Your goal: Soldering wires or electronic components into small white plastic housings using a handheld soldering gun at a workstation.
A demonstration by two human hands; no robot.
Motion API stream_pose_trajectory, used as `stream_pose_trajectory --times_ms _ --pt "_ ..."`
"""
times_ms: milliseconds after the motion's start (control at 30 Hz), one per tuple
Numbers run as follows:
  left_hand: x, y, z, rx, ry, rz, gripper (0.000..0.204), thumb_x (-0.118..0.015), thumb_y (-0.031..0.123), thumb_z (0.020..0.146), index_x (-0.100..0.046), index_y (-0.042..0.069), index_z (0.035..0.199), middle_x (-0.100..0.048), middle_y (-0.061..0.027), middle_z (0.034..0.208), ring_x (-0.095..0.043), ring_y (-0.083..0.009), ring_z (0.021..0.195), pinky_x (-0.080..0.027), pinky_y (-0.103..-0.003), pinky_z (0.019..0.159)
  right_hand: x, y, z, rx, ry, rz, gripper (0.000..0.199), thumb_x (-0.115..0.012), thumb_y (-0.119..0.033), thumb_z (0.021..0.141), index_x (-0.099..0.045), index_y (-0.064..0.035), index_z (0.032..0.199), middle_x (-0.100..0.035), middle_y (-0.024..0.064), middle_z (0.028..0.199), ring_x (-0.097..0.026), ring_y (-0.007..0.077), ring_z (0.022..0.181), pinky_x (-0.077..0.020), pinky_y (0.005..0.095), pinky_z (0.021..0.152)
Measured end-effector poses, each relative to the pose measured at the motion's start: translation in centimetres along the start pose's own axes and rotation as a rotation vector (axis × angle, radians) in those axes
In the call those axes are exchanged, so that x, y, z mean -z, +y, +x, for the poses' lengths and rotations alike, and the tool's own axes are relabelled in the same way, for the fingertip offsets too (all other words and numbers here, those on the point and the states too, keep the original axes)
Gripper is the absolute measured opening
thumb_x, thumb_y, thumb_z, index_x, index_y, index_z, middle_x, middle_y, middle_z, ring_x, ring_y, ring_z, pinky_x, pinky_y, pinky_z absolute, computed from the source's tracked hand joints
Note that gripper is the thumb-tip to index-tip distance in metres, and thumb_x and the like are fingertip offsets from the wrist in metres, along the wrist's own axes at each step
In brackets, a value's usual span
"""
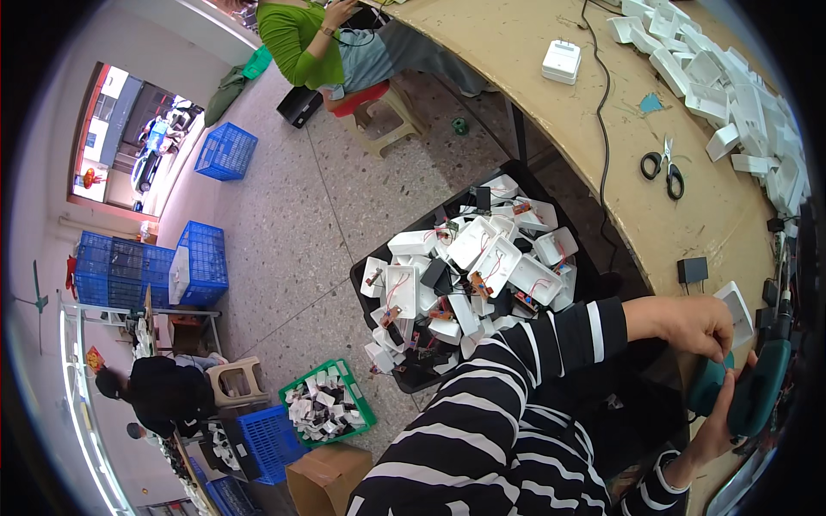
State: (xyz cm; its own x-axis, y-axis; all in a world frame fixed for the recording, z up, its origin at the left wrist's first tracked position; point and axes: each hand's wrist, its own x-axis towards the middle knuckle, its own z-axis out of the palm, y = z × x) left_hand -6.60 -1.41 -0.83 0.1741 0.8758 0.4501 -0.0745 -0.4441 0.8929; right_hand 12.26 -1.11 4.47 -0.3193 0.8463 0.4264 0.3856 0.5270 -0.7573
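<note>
My left hand point(699, 326) is closed, its fingertips pinched together; whatever they hold is too small or hidden to make out. Just beside it lies an open white plastic housing point(736, 311). My right hand point(716, 428) is wrapped round a teal tool point(759, 391) with a thick rounded body, whose exact kind I cannot make out. Another teal part point(709, 383) shows between my two hands. A small black box with two wires point(691, 270) sits on the tan table point(559, 116), close to my left hand.
Black-handled scissors point(664, 168), a white plug-in box point(561, 62) and a dark cable point(605, 129) lie on the table. White housings point(705, 95) pile along its far right. A black tray point(361, 284) of wired housings stands left of the table. Another person point(297, 43) sits across.
</note>
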Motion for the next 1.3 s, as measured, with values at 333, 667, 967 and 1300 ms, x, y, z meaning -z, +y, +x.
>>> stream_pose_trajectory --times_ms 333,667,967,1300 --pt "-1.9 -0.9 0.8 -0.460 0.363 0.542 0.017 -0.074 0.027 0.063 -0.062 0.014 0.061 -0.055 -0.0023 0.064 -0.054 -0.0237 0.064 -0.035 -0.039 0.059 4.3 -1.2 -1.9 -0.069 0.156 0.053 0.032 -0.053 0.000 0.087 -0.053 0.0088 0.119 -0.056 0.0107 0.121 -0.055 0.0111 0.095 -0.0433 0.0244 0.087" --pt "1.7 1.9 -0.1 -0.190 0.237 0.919 0.011 -0.071 0.011 0.063 -0.068 0.008 0.073 -0.058 -0.0089 0.094 -0.052 -0.0260 0.091 -0.033 -0.038 0.081 5.4 -3.2 -8.1 -0.268 0.151 0.321 0.051 -0.067 -0.005 0.072 -0.049 0.0097 0.118 -0.058 0.0177 0.108 -0.059 0.0184 0.079 -0.0483 0.0296 0.071" --pt "0.4 1.0 2.5 -0.268 0.141 0.968 0.010 -0.068 0.004 0.066 -0.066 0.004 0.076 -0.060 -0.0107 0.103 -0.056 -0.0263 0.090 -0.038 -0.037 0.083 8.0 -4.0 -11.0 -0.472 -0.060 0.281 0.035 -0.068 0.002 0.074 -0.058 0.0042 0.107 -0.065 0.0098 0.086 -0.062 0.0189 0.082 -0.0475 0.0304 0.078" --pt "-1.0 0.3 4.3 -0.331 0.074 1.178 0.006 -0.065 0.004 0.068 -0.066 0.005 0.074 -0.061 -0.0020 0.093 -0.057 -0.0199 0.083 -0.037 -0.037 0.080 5.4 -1.9 -12.6 -0.465 0.049 0.251 0.039 -0.073 0.000 0.073 -0.058 0.0072 0.109 -0.066 0.0091 0.081 -0.063 0.0178 0.076 -0.0491 0.0297 0.071"
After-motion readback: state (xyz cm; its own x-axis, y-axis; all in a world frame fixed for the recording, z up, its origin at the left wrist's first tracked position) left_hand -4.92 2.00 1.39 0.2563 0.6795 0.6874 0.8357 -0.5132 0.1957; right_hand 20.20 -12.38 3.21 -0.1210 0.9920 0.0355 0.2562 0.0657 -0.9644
